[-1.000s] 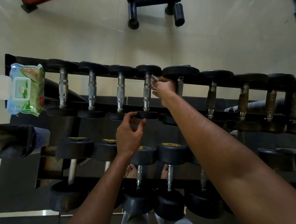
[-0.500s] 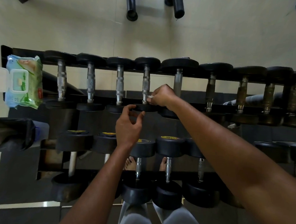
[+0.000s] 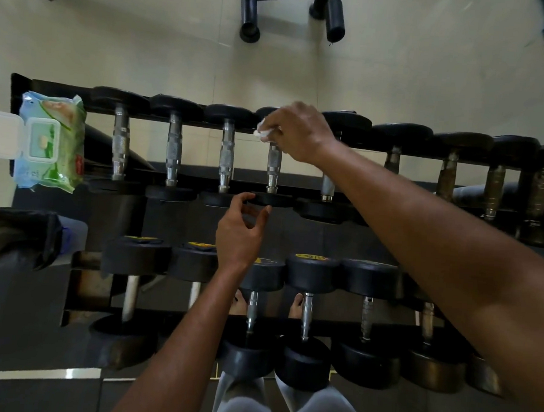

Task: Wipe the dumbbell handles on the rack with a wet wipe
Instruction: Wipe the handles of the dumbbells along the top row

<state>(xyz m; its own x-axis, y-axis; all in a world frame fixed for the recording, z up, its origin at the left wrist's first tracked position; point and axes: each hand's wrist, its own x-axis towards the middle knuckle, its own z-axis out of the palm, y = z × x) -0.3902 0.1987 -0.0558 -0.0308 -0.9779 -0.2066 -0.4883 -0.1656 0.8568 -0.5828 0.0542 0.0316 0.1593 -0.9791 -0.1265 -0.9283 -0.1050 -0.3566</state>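
While the right hand (image 3: pixel 296 132) pinches a crumpled white wet wipe (image 3: pixel 263 132) around the far end of the fourth knurled steel dumbbell handle (image 3: pixel 273 166), which runs front to back across the black two-tier rack (image 3: pixel 53 85), the left hand (image 3: pixel 238 235) hovers with fingers loosely curled, holding nothing, just before that dumbbell's near black head (image 3: pixel 272 200).

Black two-tier rack (image 3: pixel 58 86), rows of dumbbells (image 3: pixel 174 145) on both tiers, wipes packet (image 3: pixel 50 141) at its left end

Soft, dim daylight falls on the pale floor (image 3: pixel 431 72), which is the brightest area; the rack (image 3: pixel 68 289) below sinks into deep shadow. Wide-angle distortion bows the rack's rows at the edges. Fine detail is slightly soft, with no harsh glare.
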